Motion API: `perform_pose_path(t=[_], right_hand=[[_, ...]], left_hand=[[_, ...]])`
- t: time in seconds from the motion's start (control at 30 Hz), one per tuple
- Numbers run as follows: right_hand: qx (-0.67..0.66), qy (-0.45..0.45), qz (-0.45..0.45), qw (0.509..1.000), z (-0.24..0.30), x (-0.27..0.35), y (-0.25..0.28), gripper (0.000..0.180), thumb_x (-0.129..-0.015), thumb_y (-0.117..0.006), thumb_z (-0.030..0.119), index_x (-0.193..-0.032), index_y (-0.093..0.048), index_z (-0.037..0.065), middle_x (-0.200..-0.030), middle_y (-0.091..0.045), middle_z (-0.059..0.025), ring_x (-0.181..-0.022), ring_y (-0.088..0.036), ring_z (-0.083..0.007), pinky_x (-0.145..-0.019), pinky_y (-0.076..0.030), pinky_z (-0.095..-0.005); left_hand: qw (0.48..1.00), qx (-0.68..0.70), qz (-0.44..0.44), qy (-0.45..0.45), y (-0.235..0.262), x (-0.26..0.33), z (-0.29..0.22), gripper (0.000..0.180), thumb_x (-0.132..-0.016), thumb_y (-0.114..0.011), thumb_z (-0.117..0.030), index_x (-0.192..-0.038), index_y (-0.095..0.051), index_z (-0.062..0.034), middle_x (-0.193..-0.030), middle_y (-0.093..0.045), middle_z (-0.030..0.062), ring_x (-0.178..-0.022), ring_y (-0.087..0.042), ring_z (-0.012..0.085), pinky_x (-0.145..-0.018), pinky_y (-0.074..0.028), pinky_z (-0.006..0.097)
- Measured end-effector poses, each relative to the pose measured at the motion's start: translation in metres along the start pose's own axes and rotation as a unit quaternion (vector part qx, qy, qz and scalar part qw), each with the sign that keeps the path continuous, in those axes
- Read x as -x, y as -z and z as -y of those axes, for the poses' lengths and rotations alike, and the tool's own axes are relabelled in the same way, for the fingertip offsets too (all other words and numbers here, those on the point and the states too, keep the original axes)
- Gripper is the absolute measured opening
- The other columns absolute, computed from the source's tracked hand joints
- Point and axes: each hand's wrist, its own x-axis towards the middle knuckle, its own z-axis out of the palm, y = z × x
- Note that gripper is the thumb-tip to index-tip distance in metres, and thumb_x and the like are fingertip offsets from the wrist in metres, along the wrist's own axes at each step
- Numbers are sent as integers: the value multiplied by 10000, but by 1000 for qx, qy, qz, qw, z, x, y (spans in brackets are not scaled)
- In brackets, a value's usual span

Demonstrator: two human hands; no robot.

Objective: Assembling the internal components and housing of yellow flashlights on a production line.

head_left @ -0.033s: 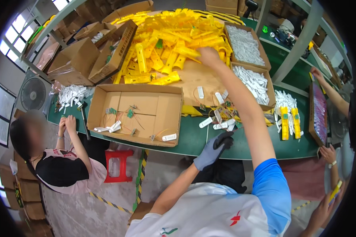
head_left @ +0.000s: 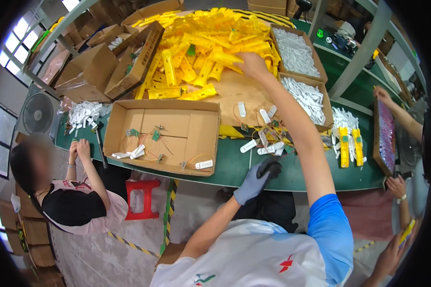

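Note:
My right hand, bare, reaches to the right side of a large heap of yellow plastic casings. Its fingers close on the end of one long yellow plastic casing. My left hand, in a grey glove with dark fingertips, is held low at the table's front edge with its fingers curled. Whatever it may hold is hidden. Just beyond it lie white plastic pieces and small green circuit boards with thin red and yellow wires.
An open cardboard box with wired boards and white pieces stands left of centre. Boxes of white pieces stand at the right. Two yellow casings lie nearby. A seated person works at left; another person's hands hold a tray at right.
My right hand has shifted slightly up and left, the yellow casing with it. My left hand is nearly still. The whole view has shifted a little.

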Motion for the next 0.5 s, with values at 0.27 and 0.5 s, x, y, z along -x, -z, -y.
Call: perform_pose_path(t=[0.27,0.5], right_hand=[[-480,-173,136,849,59,216,79,266,-960,-560,239,-1004,-673,2,-884,-662,-50,-842,-607,-131,-795,-481,-285],[-206,11,75,975,51,172,82,278,-855,-656,198,-1081,-677,35,-957,-656,-137,-883,-616,-337,-810,-499,-400]], left_hand=[[905,404,-98,-93,2,-25,49,677,-963,-530,-436,-1466,-216,-110,-1368,-431,100,-1166,-541,228,-943,-485,407],[908,386,-159,-24,-3,-16,51,461,-940,-616,-132,-1349,-432,-23,-986,-620,54,-880,-613,130,-774,-507,265]])
